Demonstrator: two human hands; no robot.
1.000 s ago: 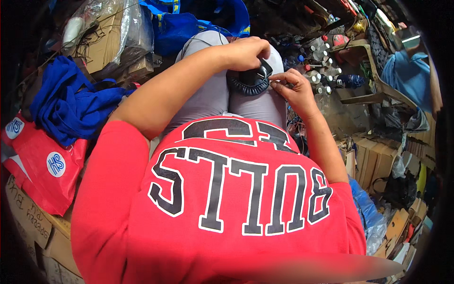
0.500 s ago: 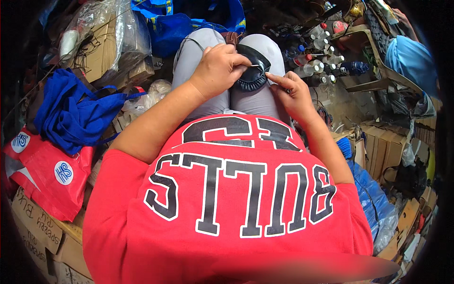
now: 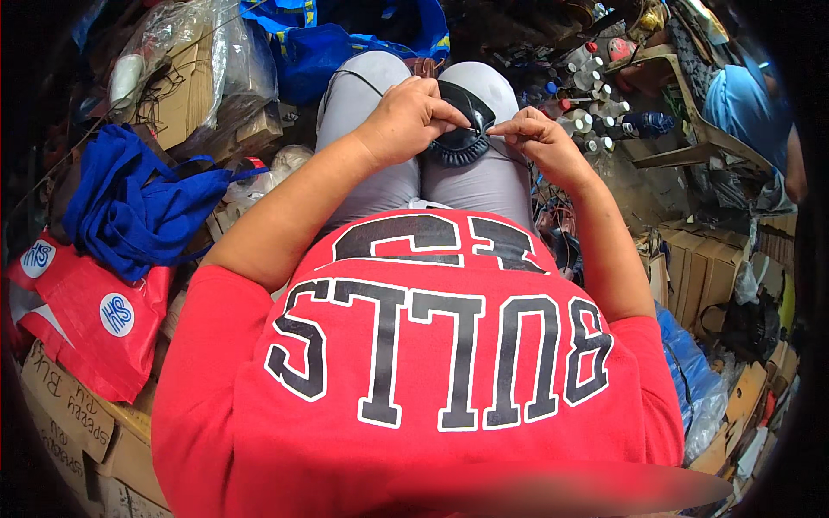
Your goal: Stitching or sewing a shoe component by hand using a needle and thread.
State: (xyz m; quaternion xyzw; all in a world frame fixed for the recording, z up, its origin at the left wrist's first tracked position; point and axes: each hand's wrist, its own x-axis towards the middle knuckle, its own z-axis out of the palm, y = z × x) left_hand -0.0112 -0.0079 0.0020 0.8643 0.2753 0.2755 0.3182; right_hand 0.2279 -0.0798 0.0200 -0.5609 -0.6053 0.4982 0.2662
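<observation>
On my right thigh lies a black leather shoe upper (image 3: pixel 459 154), with small gathered pleats along its rounded near edge. My left hand (image 3: pixel 413 118) reaches over it from the left, fingers closed together, index fingertip at the seam; what they pinch is hidden. A dark cord (image 3: pixel 363 79) runs over my left knee to this hand. At the upper's right edge, my right hand (image 3: pixel 546 148) pinches thumb and forefinger on what looks like a needle, a thin pale tip beside the seam. The fingertips of both hands are a short gap apart.
A blue bag (image 3: pixel 319 43) stands beyond my knees. Several small bottles (image 3: pixel 596 112) crowd the far right, beside a tan-edged frame (image 3: pixel 691 154). Blue cloth (image 3: pixel 142 198) and a red plastic bag (image 3: pixel 104 319) lie on my left. Cardboard (image 3: pixel 704 268) is stacked on my right.
The needle that showed in my left fingers no longer shows there. My right hand and forearm have shifted right, its fingers now more tightly pinched. The upper has stayed on my thigh.
</observation>
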